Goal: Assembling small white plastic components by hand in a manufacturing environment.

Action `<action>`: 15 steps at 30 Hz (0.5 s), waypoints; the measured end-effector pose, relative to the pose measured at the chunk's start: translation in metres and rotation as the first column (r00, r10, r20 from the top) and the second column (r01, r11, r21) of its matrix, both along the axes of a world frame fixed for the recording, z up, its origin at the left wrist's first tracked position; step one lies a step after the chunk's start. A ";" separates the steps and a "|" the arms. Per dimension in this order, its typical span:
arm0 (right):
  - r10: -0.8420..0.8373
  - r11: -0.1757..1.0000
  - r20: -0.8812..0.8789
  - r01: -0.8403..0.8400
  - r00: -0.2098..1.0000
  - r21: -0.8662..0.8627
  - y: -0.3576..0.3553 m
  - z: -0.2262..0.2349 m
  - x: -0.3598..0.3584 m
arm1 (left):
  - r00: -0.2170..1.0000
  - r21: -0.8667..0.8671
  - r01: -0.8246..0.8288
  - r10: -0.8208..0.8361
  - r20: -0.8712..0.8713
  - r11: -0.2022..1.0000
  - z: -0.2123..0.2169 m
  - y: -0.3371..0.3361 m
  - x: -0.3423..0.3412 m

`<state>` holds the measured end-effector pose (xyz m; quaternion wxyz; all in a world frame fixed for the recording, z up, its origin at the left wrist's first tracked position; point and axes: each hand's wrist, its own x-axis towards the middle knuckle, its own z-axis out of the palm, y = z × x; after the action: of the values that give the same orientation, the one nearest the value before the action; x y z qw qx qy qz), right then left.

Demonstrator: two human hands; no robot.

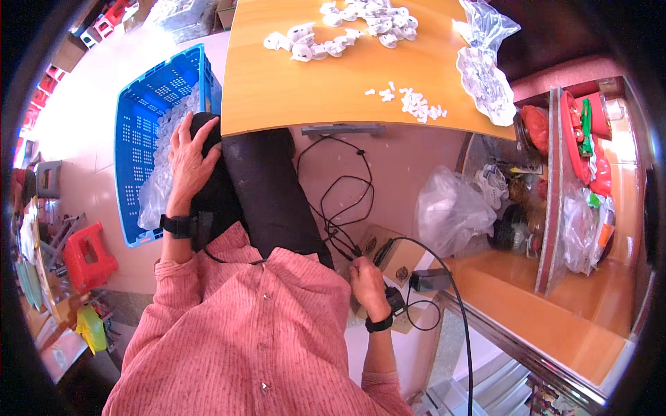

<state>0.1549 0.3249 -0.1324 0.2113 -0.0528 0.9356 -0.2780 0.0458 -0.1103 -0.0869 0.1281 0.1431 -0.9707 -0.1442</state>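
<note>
Left hand (191, 163) first, just off the left edge of the orange wooden table (298, 90) — palm down on the knee of the black trousers (267, 187), fingers spread, wrist nearly straight. Over to the right hand (368, 283), low on the near side of the table, fingers curled in beside the black cable (345, 244); whether it pinches that cable, I cannot tell. The cable itself hangs in thin, smooth loops below the table's near edge. Left of the table stands the blue crate (132, 173), hard perforated plastic, filled with crinkly clear plastic. On the table's grain, small white stubby pieces (416, 105) lie near the front edge, rounded white parts (302, 50) farther back — and smooth wood stretches between them. That front edge curves just beyond the knees, the left hand close to its corner; pinkish floor opens beneath, between the trousers and a clear, puffy plastic bag (451, 211).
</note>
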 end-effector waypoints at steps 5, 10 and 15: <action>0.000 0.999 -0.025 -0.001 1.000 -0.044 -0.003 -0.004 0.004 | 1.000 -0.013 0.008 -0.008 0.023 1.000 0.000 0.005 -0.004; -0.074 0.996 -0.042 0.071 0.996 -0.061 -0.007 -0.002 0.002 | 0.999 -0.040 -0.003 0.005 0.054 0.999 -0.005 0.001 -0.005; -0.091 0.996 -0.043 0.090 0.995 -0.027 -0.018 -0.002 0.004 | 0.998 -0.051 0.019 -0.015 0.065 0.999 -0.008 0.000 -0.006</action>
<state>0.1587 0.3070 -0.1345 0.1770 -0.0189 0.9380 -0.2975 0.0396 -0.1106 -0.0947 0.0989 0.1361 -0.9790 -0.1153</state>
